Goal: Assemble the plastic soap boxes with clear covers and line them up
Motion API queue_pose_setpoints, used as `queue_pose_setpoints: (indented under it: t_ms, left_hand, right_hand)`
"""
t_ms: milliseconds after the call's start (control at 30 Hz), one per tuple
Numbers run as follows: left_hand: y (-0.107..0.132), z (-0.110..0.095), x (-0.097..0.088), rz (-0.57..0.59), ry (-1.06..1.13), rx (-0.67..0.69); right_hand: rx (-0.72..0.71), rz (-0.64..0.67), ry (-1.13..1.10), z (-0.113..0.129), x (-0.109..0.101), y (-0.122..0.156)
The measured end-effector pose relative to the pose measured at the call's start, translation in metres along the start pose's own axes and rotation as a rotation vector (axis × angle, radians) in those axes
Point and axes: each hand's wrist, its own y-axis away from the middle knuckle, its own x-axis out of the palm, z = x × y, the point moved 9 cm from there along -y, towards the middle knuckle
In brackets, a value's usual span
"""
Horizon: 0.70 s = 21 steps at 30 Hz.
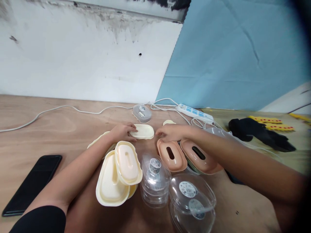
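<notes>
My left hand [122, 132] rests on a cream oval lid [143, 131] lying flat on the wooden table [60, 129], fingers pressed on its left edge. My right hand [170, 131] reaches in from the right, its fingers curled just right of that lid and above a peach lid [171, 155] with a slot. A second peach lid [200, 156] lies under my right forearm. A small cream piece [168, 122] peeks out behind my right hand.
Stacked cream lids [116, 174] and stacks of clear plastic containers [155, 179] [191, 200] sit near me. A clear container [142, 113], a white power strip [194, 113] with cables, a black phone [34, 183] and a black glove [259, 132] are around.
</notes>
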Motion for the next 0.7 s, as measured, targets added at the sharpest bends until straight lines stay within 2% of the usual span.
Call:
queue_pose_setpoints:
  t_ms: [100,267,333,400,500,600,700]
  left_hand:
    - [0.000,-0.003,0.003,0.040,0.001,0.006]
    - [0.000,-0.010,0.002,0.033,0.063,0.030]
    - [0.001,-0.007,0.001,0.026,0.076,-0.015]
    - [0.002,0.000,-0.001,-0.001,0.095,-0.094]
    - [0.004,0.008,-0.009,-0.080,0.155,-0.166]
    - [0.004,0.013,-0.015,-0.156,0.279,-0.162]
    - [0.003,0.017,-0.014,-0.164,0.454,-0.140]
  right_hand:
    - [0.008,0.146,-0.144,-0.004,0.014,-0.003]
    - [0.022,0.161,-0.171,-0.012,0.017,-0.007]
    - [0.001,0.162,-0.164,-0.009,0.013,-0.006]
    - [-0.009,0.122,-0.182,-0.007,0.001,-0.005]
    - [0.007,-0.054,-0.147,-0.006,-0.035,-0.003]
    - [-0.014,-0.314,-0.064,0.003,-0.080,0.003]
    - [-0.056,-0.600,0.028,0.022,-0.114,0.009]
